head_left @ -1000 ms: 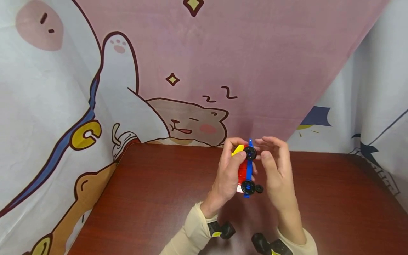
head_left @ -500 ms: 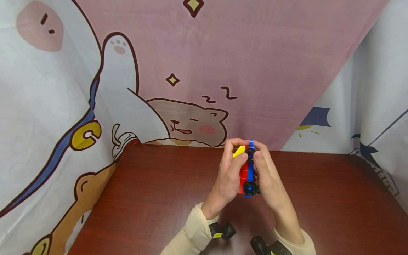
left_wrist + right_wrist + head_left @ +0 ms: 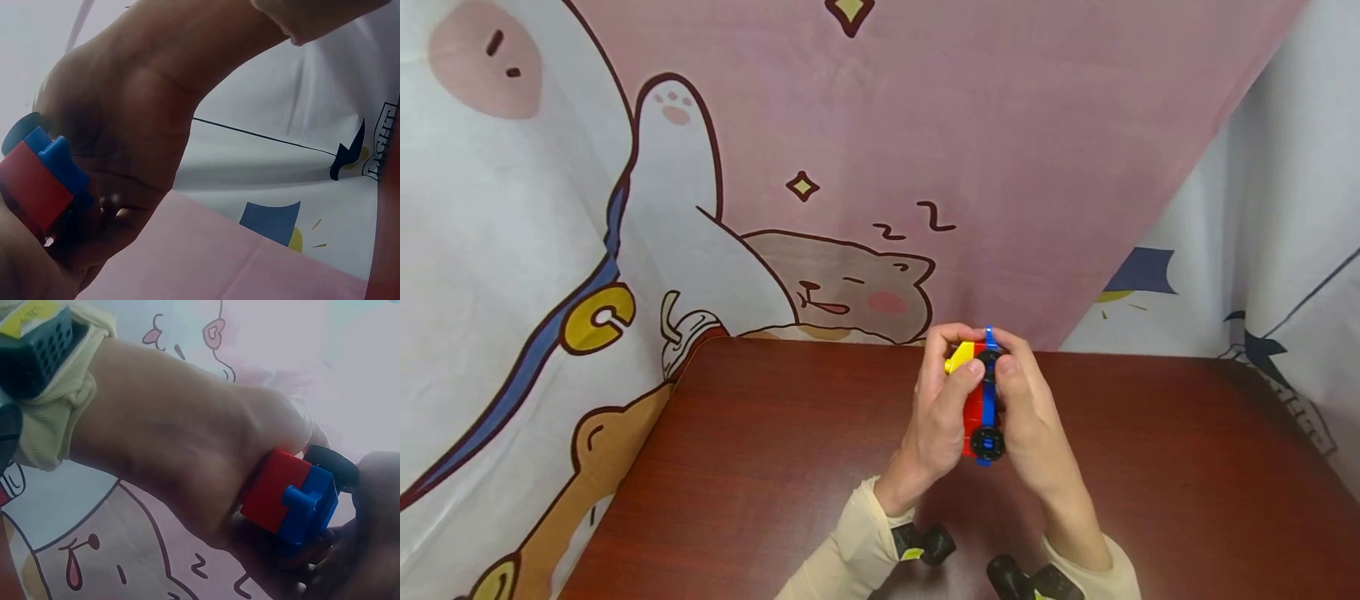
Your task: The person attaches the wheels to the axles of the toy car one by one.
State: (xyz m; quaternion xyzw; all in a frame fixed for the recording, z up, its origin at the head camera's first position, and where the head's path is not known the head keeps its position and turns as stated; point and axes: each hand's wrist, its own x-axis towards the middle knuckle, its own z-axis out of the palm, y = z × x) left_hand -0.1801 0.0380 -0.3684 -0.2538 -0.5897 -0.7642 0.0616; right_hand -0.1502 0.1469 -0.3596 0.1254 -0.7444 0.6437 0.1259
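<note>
Both hands hold a small toy car of red, blue and yellow blocks [image 3: 973, 412], standing on end above the table with its wheels toward the head camera. My left hand [image 3: 938, 412] grips the red and yellow side, its thumb at the upper black wheel [image 3: 990, 360]. From the other side my right hand [image 3: 1033, 417] curls round the blue edge, thumb on that same wheel. The lower black wheel [image 3: 987, 443] shows uncovered. In the right wrist view the car's red and blue end [image 3: 275, 494] pokes out between the palms. Fingers hide much of the far side.
Below the hands lies a dark reddish-brown table [image 3: 760, 467]. A pink and white cloth [image 3: 1037, 167] with cartoon animals hangs behind it and along the sides. Black camera units [image 3: 936, 543] sit on both wrists over cream sleeves.
My right hand came in from the right, fingers spread, and took hold of the car; its thumb now presses near the upper wheel. A small black wheel seen earlier beside the lower wheel is now hidden.
</note>
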